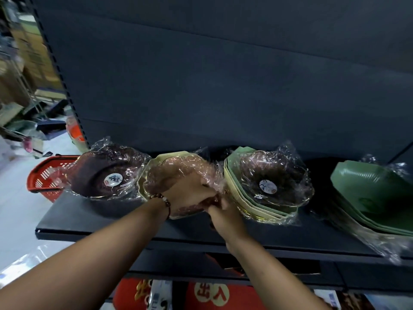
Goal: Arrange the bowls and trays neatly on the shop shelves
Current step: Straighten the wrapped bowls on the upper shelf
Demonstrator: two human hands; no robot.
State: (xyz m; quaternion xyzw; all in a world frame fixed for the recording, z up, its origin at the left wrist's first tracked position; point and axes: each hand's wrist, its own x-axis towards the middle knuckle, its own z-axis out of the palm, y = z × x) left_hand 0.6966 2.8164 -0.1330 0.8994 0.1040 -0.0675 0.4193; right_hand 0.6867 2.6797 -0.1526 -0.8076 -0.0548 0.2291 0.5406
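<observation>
**Both hands on the wrapped middle bowl**

With the dark shelf [93,217] running across in front of me, four wrapped lots sit along it, leaning back toward the dark back panel [223,74]. Far right: green trays [371,193], stacked, in loose film that spills over the shelf edge. Next left: a cream-and-green tray stack [232,182] with a dark clear bowl [272,182] resting in it, white sticker in its centre. Then the middle bowl [176,173], pinkish clear, in crinkled film, seated in a cream tray [145,175]. Far left: a dark bowl [105,175] with a handwritten sticker, just beside the cream tray; film of the two looks touching.

My left hand [190,193] lies over the front of the middle bowl, fingers curled round its near edge and film. My right hand [225,214] meets it from below right, fingers pinching the same rim. Bead bracelet [164,201] on the left wrist.

A red shopping basket [44,177] sits on the floor off the shelf's left end. Red packs with white characters [210,295] show on the level below.
</observation>
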